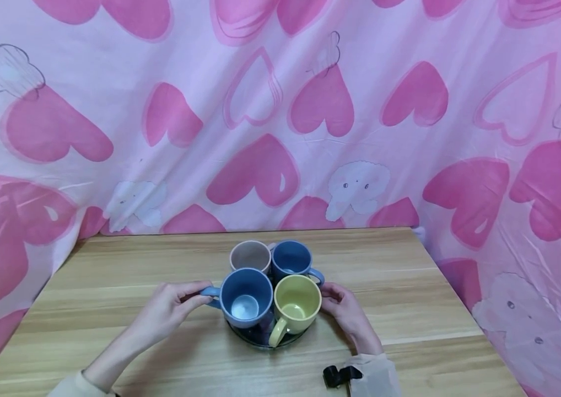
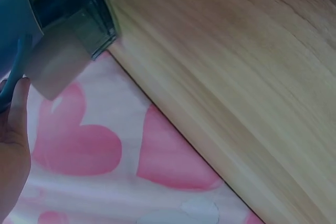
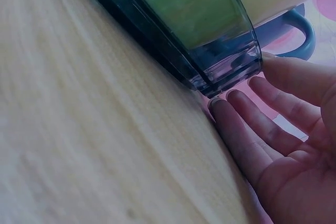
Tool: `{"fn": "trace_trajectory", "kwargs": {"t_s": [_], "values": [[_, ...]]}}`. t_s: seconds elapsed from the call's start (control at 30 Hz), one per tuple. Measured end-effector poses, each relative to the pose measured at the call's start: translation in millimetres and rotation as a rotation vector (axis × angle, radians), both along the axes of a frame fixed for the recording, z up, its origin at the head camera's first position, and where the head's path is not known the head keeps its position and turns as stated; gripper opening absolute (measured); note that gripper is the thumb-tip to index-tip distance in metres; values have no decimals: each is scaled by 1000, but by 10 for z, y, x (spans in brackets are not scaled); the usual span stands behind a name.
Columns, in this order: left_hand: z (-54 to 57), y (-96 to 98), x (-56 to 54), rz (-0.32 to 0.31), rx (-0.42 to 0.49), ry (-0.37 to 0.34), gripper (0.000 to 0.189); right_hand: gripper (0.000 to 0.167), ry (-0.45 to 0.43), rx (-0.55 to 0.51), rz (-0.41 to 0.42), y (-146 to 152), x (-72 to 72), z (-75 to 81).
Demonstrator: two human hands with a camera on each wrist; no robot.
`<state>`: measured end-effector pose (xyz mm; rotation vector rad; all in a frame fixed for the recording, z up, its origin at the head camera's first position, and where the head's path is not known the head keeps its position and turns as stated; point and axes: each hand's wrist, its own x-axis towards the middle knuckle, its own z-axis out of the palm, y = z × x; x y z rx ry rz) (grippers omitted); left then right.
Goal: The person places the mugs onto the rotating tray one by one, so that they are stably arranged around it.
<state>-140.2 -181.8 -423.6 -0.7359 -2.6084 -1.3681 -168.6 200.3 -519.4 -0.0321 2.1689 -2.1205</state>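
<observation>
Four mugs crowd a dark glass tray [image 1: 280, 343]. My left hand [image 1: 173, 309] pinches the handle of the front-left blue mug [image 1: 247, 298]; in the left wrist view, thumb and fingers meet on that blue handle [image 2: 21, 61]. At the front right is a yellow mug [image 1: 296, 300], its handle toward me. Behind them stand a pinkish-grey mug [image 1: 251, 256] and another blue mug [image 1: 291, 257]. My right hand [image 1: 347, 314] holds the tray's right side: the right wrist view has the thumb at the glass rim [image 3: 252, 61] and fingertips by its lower edge.
All of this is on a light wooden table [image 1: 399, 309]. A pink-and-white heart-print cloth [image 1: 320, 110] hangs behind the table and along both sides. A small black object [image 1: 340, 376] is by my right sleeve [image 1: 372, 375].
</observation>
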Motion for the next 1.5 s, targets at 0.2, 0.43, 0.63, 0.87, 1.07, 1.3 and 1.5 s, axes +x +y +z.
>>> {"fn": "trace_trajectory", "kwargs": {"t_s": [0.2, 0.43, 0.63, 0.87, 1.07, 1.3, 1.5], "values": [[-71, 21, -80, -58, -21, 2, 24, 34, 6, 26, -12, -4, 6, 0], [-117, 17, -182, -152, -39, 42, 24, 33, 30, 41, -39, -24, 16, 5], [-173, -7, -278, -176, -56, 59, 25, 33, 40, 45, -36, -28, 18, 2], [-291, -23, -363, -176, -64, 65, 25, 34, 37, 48, -20, -22, 14, -2], [-353, -26, -452, -205, -65, 19, 24, 35, 20, 46, -24, -6, 5, -4], [-365, -19, -522, -210, -131, -11, 28, 36, 30, 47, -9, -3, 3, -30], [-378, 20, -563, -178, -177, -8, 32, 35, 36, 44, -21, -8, 9, -26]]}}
